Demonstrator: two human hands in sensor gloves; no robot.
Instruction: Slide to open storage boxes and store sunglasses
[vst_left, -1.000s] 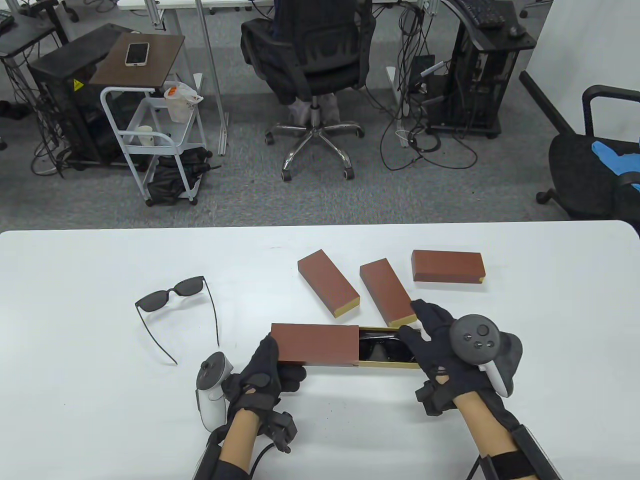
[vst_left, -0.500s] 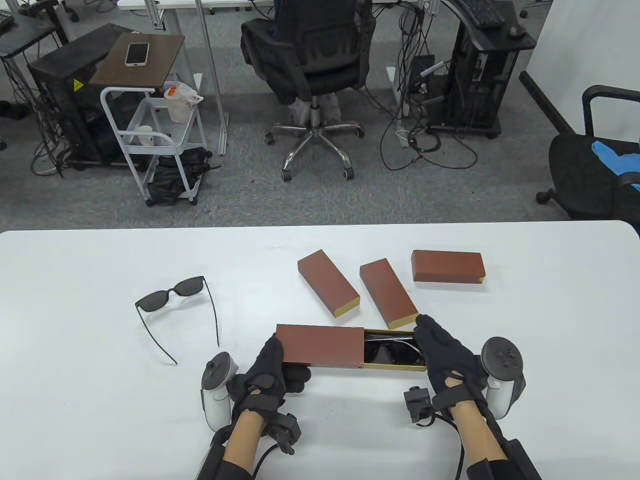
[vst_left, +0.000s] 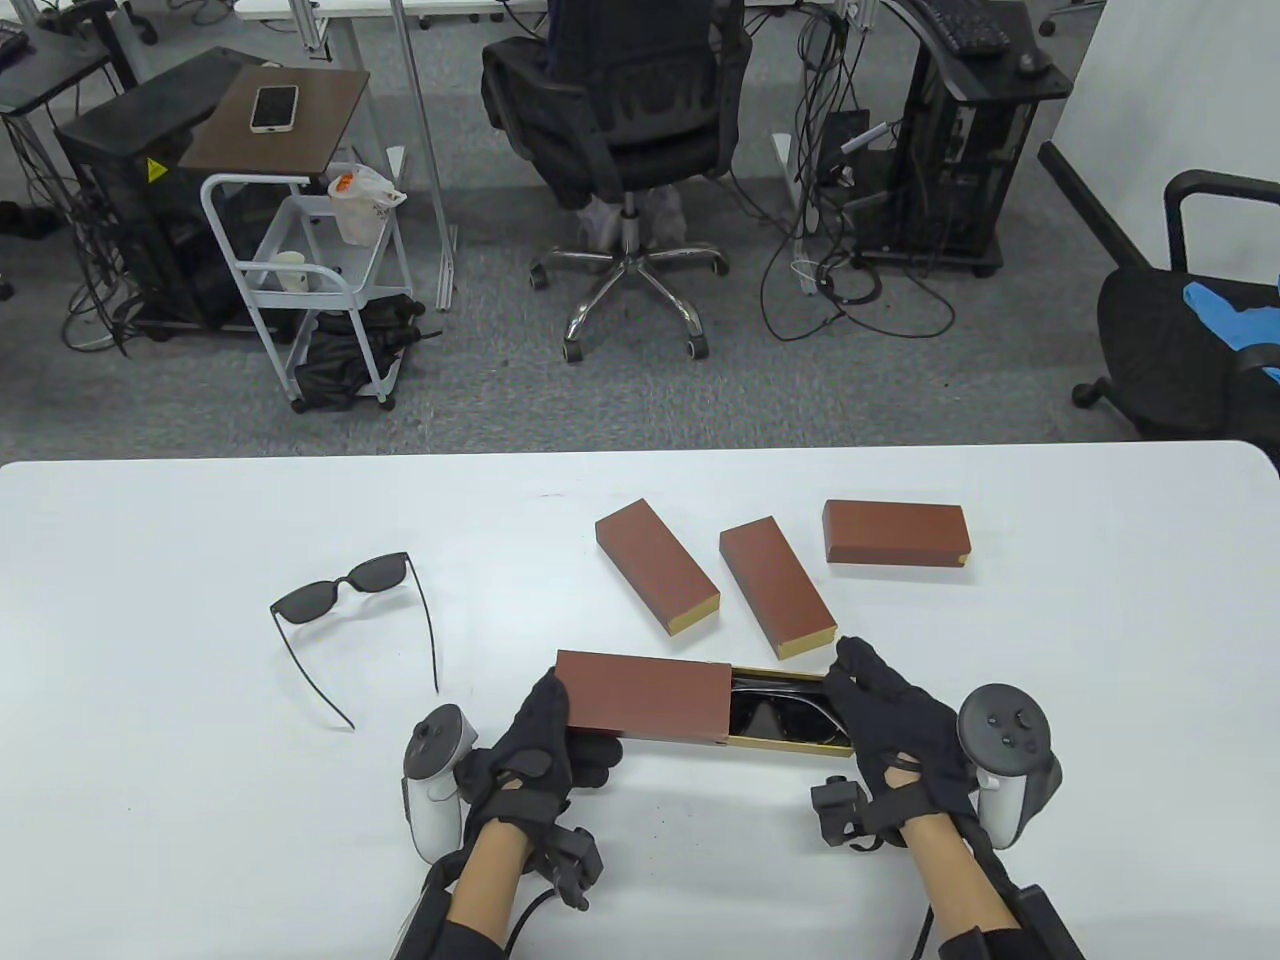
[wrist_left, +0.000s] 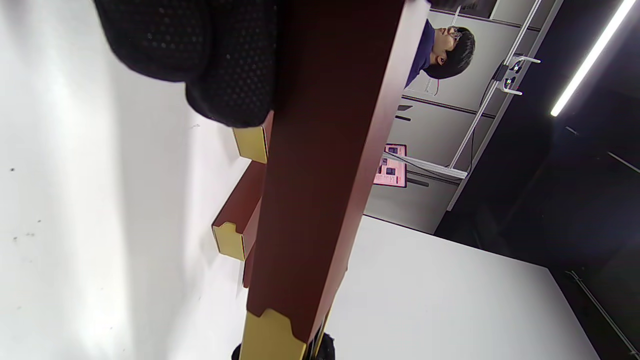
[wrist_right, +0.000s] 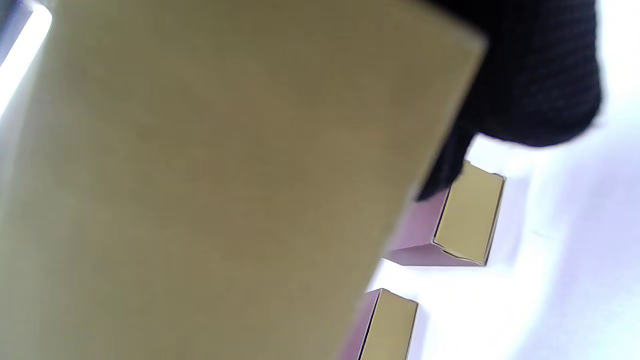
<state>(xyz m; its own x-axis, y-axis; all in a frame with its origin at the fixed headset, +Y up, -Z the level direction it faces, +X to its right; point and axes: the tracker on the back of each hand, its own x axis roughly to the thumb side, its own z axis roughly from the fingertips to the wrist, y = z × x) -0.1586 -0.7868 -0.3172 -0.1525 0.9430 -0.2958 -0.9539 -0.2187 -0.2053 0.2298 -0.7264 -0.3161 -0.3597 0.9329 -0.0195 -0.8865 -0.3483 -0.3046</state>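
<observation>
While the left hand (vst_left: 535, 745) grips the brown sleeve (vst_left: 645, 697), the right hand (vst_left: 890, 725) holds the gold tray's (vst_left: 790, 742) end; sunglasses (vst_left: 780, 712) lie inside, a second pair (vst_left: 355, 620) on the table (vst_left: 150, 700).

My wide white table (vst_left: 150, 800) with rounded far corners carries three closed reddish-brown cardboard boxes with gold ends: one angled (vst_left: 657, 567), one (vst_left: 777, 587) just beside it to the right, one lying crosswise (vst_left: 897, 534) further right. A pair of black-framed dark sunglasses (vst_left: 352, 620), arms unfolded, lies well apart on the left.
</observation>
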